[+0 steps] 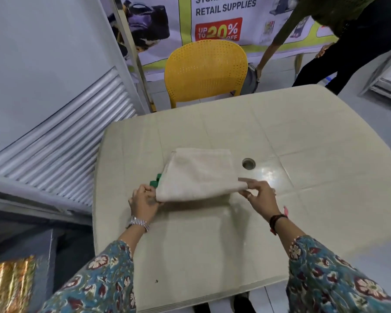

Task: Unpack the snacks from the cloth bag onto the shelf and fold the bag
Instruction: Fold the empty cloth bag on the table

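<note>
The folding is under way — the cloth bag lies on the beige table, doubled over into a soft, rumpled wedge of cream fabric, no snacks showing on the tabletop. Her left hand grips the near left corner with curled fingers, just beside the green handles poking out; her right hand pinches the near right corner between thumb and fingertips, lifting it slightly. Next, I'd guess, comes another fold (handles tucked in first, edges squared). The tabletop is smooth, glossy plastic with a round hole; behind it stands a perforated yellow chair.
</note>
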{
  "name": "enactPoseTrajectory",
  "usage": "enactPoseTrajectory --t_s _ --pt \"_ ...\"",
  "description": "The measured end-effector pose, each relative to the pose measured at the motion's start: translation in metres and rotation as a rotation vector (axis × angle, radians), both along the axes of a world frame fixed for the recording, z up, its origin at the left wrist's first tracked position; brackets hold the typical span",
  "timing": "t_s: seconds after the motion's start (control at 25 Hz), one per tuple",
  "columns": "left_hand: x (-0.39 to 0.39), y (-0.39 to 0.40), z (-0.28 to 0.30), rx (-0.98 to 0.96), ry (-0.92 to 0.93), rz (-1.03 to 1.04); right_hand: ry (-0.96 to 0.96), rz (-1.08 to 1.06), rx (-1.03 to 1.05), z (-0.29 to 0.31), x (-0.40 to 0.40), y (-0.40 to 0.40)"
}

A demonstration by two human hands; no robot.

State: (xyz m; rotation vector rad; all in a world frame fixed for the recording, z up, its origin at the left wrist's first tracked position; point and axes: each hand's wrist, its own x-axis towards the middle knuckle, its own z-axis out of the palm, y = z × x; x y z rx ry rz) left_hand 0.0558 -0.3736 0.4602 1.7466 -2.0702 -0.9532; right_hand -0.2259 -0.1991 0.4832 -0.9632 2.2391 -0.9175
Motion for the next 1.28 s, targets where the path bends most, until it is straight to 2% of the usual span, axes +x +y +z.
enactPoseTrajectory --t_s 0.2,0.32,0.4,0.48,0.56,0.72,0.8,0.88,1.0,1.12,1.2,1.28 --pt "0.046 0.062 -0.034 0.078 -0.158 -0.139 0.121 0.159 0.207 -0.033 0.023 0.058" --pt "0.061 0.071 -0.032 0.061 -0.146 -0.141 0.165 0.271 0.359 -0.044 0.023 0.075" --pt "0.054 0.063 -0.018 0.018 -0.006 -0.010 0.173 0.167 0.342 -0.042 0.015 0.072" --pt "0.031 0.045 0.002 -0.026 0.134 0.072 0.136 -0.006 0.222 -0.031 0.009 0.054" --pt "0.000 0.027 0.016 -0.075 0.215 0.002 0.055 -0.076 0.109 -0.019 0.007 0.025" --pt "-0.050 0.002 0.001 -0.231 0.074 -0.338 -0.215 -0.163 0.093 -0.025 0.008 -0.046" --pt "-0.062 -0.005 -0.016 -0.219 -0.021 -0.415 -0.247 -0.198 0.143 -0.037 0.007 -0.072" --pt "-0.066 -0.011 -0.028 -0.129 0.006 -0.347 -0.218 -0.235 0.162 -0.046 0.003 -0.086" --pt "-0.063 -0.024 -0.038 -0.002 0.204 -0.131 -0.194 -0.324 0.137 -0.051 -0.009 -0.094" --pt "-0.057 -0.035 -0.049 0.080 0.296 -0.088 -0.176 -0.308 0.179 -0.057 -0.019 -0.099" --pt "-0.055 -0.034 -0.054 0.030 0.291 -0.142 -0.127 -0.268 0.207 -0.056 -0.017 -0.101" --pt "-0.055 -0.030 -0.048 -0.149 0.163 -0.225 0.066 -0.185 0.231 -0.049 -0.007 -0.100"
